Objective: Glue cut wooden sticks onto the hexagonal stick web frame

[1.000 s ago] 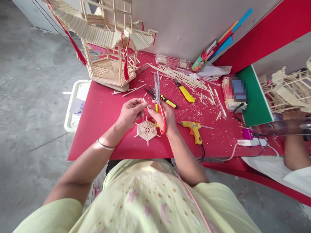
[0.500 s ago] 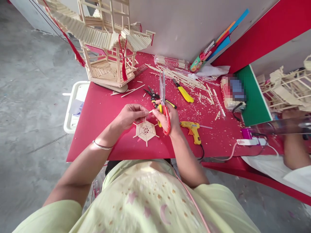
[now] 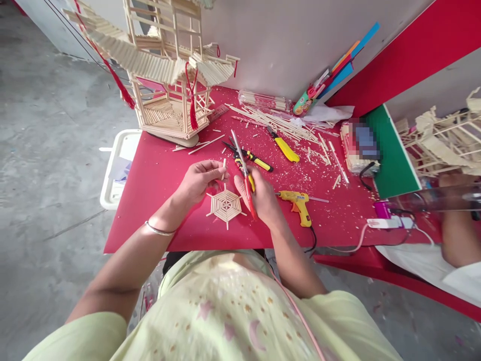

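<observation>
Between the thumb and fingers of my left hand [image 3: 205, 179] a short wooden stick [image 3: 224, 168] stands nearly upright. My right hand [image 3: 261, 195] is closed on a pair of scissors [image 3: 246, 175] with red and yellow handles, the blades pointing away from me and up to the left. Below both hands, flat on the red table [image 3: 150, 210], lies a hexagonal web-shaped piece of wooden sticks [image 3: 226, 205] with spokes poking past its edge. Black and yellow pliers [image 3: 259, 161] lie just beyond the scissors, partly hidden by them.
A wooden stick pavilion [image 3: 169, 110] with red tassels stands at the back left. A yellow glue gun [image 3: 298, 203], a yellow utility knife [image 3: 284, 146] and loose sticks [image 3: 278, 120] lie rightward. A co-worker's arm [image 3: 456, 230] shows at the far right, near a green board [image 3: 394, 155].
My right hand has drawn the scissors away from the left hand, and the blades have tilted left. The short stick in my left hand has turned from sideways to nearly upright.
</observation>
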Demonstrator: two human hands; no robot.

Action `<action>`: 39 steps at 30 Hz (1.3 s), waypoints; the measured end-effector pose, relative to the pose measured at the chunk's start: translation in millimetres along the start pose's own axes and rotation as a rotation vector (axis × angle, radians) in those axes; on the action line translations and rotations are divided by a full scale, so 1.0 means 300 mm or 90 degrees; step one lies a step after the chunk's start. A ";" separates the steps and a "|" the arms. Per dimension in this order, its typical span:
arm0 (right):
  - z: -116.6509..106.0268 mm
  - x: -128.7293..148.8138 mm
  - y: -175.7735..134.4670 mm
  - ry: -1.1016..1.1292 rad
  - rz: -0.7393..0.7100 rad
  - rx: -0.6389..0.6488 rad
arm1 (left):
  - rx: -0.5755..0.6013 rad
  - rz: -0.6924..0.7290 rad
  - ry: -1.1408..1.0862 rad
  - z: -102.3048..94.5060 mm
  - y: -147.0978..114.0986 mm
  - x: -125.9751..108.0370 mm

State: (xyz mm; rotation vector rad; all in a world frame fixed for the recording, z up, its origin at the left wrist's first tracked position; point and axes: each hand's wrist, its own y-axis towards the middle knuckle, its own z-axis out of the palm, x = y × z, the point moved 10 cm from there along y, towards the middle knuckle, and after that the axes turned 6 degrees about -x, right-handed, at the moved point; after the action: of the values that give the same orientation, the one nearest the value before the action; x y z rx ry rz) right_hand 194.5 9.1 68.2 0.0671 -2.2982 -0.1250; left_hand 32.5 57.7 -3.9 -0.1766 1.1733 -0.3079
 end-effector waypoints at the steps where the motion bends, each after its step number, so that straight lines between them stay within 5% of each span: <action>1: 0.005 0.004 -0.006 -0.027 -0.008 0.010 | 0.000 0.003 -0.003 -0.003 0.001 -0.001; 12: 0.070 0.043 -0.029 -0.196 -0.116 -0.002 | -0.059 0.101 -0.023 -0.019 0.009 -0.031; 39: 0.114 0.018 -0.005 -0.280 -0.038 0.048 | -0.149 0.198 0.015 -0.033 -0.029 -0.050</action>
State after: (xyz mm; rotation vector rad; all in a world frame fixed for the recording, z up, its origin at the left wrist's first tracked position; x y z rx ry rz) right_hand 165.4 9.5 49.2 0.1602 -2.7419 -0.0892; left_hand 16.8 54.6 8.2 -0.1915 1.2384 0.1027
